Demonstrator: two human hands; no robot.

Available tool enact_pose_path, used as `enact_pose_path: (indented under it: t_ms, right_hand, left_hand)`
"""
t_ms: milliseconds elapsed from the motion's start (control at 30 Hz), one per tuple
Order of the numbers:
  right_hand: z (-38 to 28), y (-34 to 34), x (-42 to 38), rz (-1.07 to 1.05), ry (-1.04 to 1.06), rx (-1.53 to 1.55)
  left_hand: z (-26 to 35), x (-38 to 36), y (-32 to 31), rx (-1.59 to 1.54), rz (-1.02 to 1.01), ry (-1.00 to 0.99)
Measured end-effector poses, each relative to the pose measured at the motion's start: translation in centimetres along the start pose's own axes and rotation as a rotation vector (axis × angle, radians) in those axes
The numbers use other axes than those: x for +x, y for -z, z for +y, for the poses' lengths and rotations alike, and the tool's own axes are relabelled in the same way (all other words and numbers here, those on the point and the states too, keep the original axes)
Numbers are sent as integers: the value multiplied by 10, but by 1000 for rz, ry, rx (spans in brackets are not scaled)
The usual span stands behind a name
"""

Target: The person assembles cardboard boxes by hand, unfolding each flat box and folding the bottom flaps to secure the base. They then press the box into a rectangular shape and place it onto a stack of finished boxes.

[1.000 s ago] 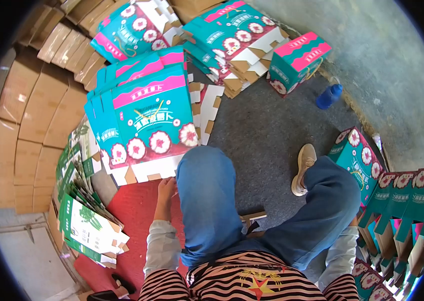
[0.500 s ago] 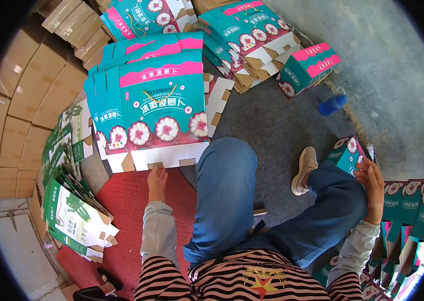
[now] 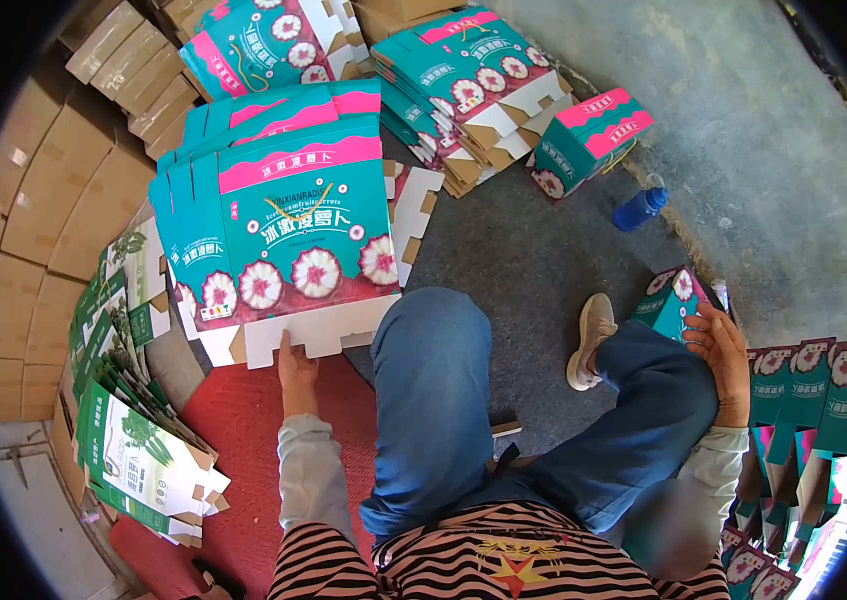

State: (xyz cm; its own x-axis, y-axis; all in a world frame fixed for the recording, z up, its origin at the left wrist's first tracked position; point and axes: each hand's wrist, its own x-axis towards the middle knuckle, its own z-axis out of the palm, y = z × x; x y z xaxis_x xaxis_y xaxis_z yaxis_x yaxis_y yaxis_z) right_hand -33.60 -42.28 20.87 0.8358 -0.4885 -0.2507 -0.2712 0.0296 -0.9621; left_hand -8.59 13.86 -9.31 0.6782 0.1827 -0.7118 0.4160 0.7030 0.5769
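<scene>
My left hand (image 3: 298, 378) is at the bottom edge of the top flattened teal-and-pink gift carton (image 3: 308, 232). One finger or the thumb lies over its white flap, and the others go underneath, partly hidden. This carton has a yellow cord handle and printed radish slices, and it rests on a stack of similar flat cartons (image 3: 278, 112). My right hand (image 3: 721, 362) is beside my bent knee, fingers loosely apart with nothing in them. Just behind it stands a small teal box (image 3: 665, 300), partly covered by the knee and hand.
Green-and-white flat cartons (image 3: 148, 450) lean at the left before stacked brown boxes (image 3: 48, 215). More teal cartons (image 3: 483, 65) lie ahead, near a folded teal box (image 3: 593, 140) and a blue bottle (image 3: 640, 208). Formed teal boxes (image 3: 828, 400) stand at the right.
My left hand has moved up against the carton's bottom flap, now with a digit over it. The whole view has shifted slightly. My right hand stays by the knee.
</scene>
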Motion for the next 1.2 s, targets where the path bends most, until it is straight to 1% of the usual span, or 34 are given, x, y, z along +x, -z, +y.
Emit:
enact_pose_path:
  t_ms: [33,167,267,333,433,533,600,667,733,833,967,1033,1133,1200]
  right_hand:
    - [-1,-2,0,-10,-2,-22]
    - [0,-5,1,-10,-11,-68]
    - [-3,-10,2,-14,-17,-88]
    - [-4,-15,3,-8,-12,-127]
    - [-7,-28,6,0,71,-337]
    - [-2,-57,15,-114,353,-644]
    - [-26,-94,12,-249,407,-754]
    - [-26,-120,22,-351,532,-747]
    - [-22,-140,40,-433,589,-661]
    - [-28,-157,58,-527,461,-534]
    - [-32,-168,67,-533,378,-155]
    - [-37,-169,66,-501,308,40]
    - [-38,-164,61,-548,156,402]
    - [-36,-151,54,-541,152,493]
  left_hand:
    - [4,-9,-3,7,-47,-22]
    - [17,-13,-8,-40,-352,-105]
    - [33,-32,-39,26,-391,-229]
    - [49,-58,-71,5,-433,-305]
    - [71,-95,-124,-3,-489,-394]
    - [92,-117,-178,-19,-555,-369]
    - [99,-143,-218,-24,-573,-394]
    - [100,-167,-252,-4,-589,-427]
    - [93,-190,-285,-10,-586,-469]
    - [74,-223,-322,63,-652,-479]
    - [24,-261,-353,98,-704,-354]
    - [-3,-279,-362,87,-750,-297]
    - [-39,-284,-370,-2,-827,-219]
    - [-60,-294,-371,-61,-821,-173]
